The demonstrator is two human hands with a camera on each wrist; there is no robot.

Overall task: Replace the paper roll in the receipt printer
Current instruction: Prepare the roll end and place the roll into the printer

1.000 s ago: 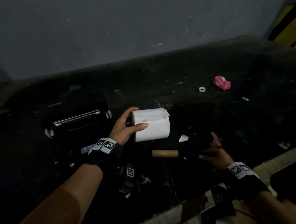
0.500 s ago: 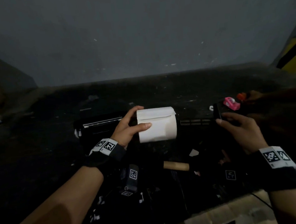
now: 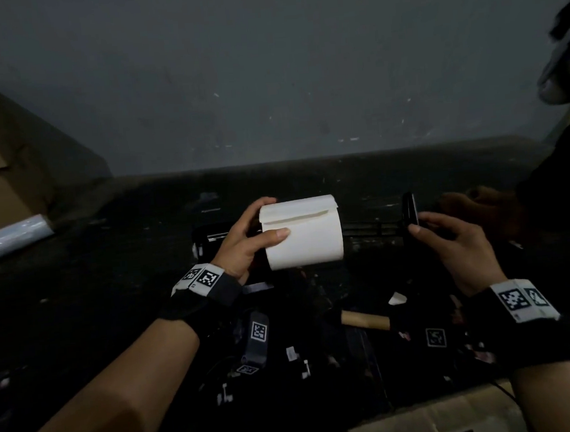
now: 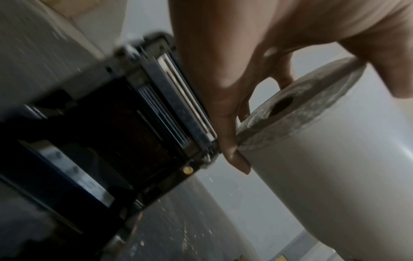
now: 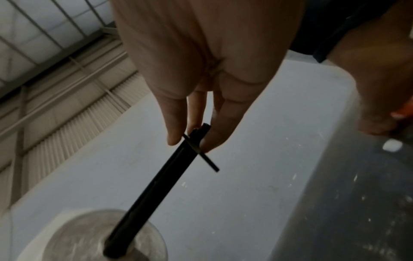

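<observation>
My left hand (image 3: 241, 244) grips white cylindrical paper roll (image 3: 303, 236) | right hand (image 3: 454, 247) fingers (image 5: 225, 121) pinch black plastic spindle rod (image 5: 156, 180) entering roll's core | above dark surface (image 3: 113, 295)

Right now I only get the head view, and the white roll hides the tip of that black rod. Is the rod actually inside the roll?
Observer: Yes. In the right wrist view the black rod enters the centre of the paper roll at its end face.
Visitor: Does it stick out the other side?
Observer: Not visibly. The left wrist view shows the core hole at that end dark, with nothing poking out.
Visitor: How is the rod held?
Observer: The right hand pinches its far end, right at a thin cross-plate.
</observation>
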